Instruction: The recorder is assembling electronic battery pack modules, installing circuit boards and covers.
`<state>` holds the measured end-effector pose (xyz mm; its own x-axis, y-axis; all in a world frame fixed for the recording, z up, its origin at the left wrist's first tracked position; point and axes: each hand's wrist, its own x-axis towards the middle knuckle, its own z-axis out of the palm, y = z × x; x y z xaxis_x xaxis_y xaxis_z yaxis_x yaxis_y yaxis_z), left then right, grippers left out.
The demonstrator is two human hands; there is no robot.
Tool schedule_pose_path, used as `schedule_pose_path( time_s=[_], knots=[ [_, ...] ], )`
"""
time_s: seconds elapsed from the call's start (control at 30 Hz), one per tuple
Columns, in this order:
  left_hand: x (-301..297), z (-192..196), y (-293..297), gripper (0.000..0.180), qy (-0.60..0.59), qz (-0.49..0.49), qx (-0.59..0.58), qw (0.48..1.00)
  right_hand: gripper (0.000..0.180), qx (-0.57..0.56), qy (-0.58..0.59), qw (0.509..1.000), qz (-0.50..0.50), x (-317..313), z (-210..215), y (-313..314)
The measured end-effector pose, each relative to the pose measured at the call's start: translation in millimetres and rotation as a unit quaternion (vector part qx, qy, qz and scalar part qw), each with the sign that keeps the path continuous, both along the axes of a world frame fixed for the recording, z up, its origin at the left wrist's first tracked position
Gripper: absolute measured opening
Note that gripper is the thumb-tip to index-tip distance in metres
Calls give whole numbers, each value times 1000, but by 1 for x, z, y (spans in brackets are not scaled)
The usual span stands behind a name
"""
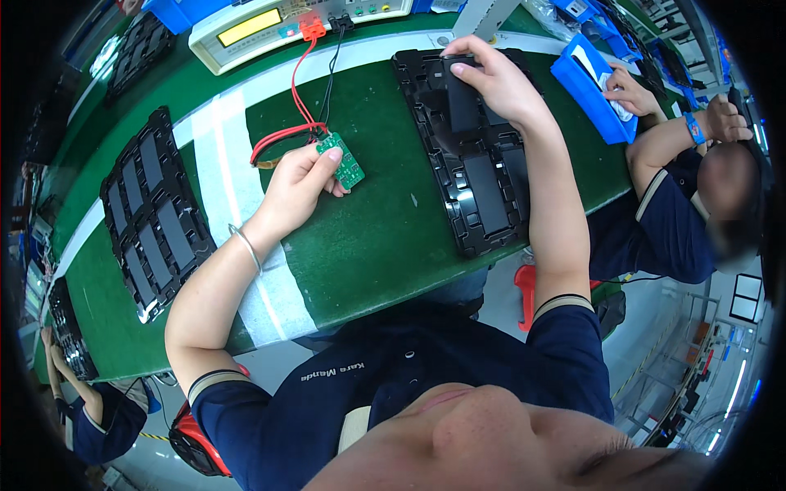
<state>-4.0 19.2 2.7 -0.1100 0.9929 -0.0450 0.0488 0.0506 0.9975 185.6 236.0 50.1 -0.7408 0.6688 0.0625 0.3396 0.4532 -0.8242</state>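
A small green circuit board [342,164] is pinched in my left hand [304,182], thumb on top. Red and black wires [299,102] run from it up to the bench meter. Over the far end of the right-hand black tray [458,204], my right hand [497,80] has thumb and fingers closed at the upper end of a black rectangular block [463,105]; its fingertips are partly hard to make out. Other flat dark blocks lie in the pockets of that tray.
Beyond the board stands a bench meter [278,29] with a yellow display. Another black tray [155,213] with dark blocks lies at the left, next to a pale strip on the green table [368,262]. To the right, a co-worker's hand [630,92] reaches into a blue bin [585,86].
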Motion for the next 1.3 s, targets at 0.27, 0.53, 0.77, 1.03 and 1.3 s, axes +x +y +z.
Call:
schedule_pose_path(
  time_s=[0.27, 0.53, 0.77, 1.03, 1.3],
  knots=[
    [2, 1, -1, 29, -16, 1, -2, 1000, 40, 279, -200, 929, -136, 11, -16, 39],
    [1, -2, -1, 31, -16, 3, 5, 1000, 44, 153, -163, 964, -143, 11, -22, 53],
    [4, 2, 2, 34, 6, -10, 5, 1000, 32, -17, 43, 998, 49, 16, 13, 14],
    [3, -4, 2, 35, -1, -7, 12, 1000, 33, -307, 82, 929, 190, -35, 2, -71],
    [0, -2, -1, 35, -16, -37, 23, 999, 27, -256, 26, 948, 186, -48, -12, -91]
  ],
)
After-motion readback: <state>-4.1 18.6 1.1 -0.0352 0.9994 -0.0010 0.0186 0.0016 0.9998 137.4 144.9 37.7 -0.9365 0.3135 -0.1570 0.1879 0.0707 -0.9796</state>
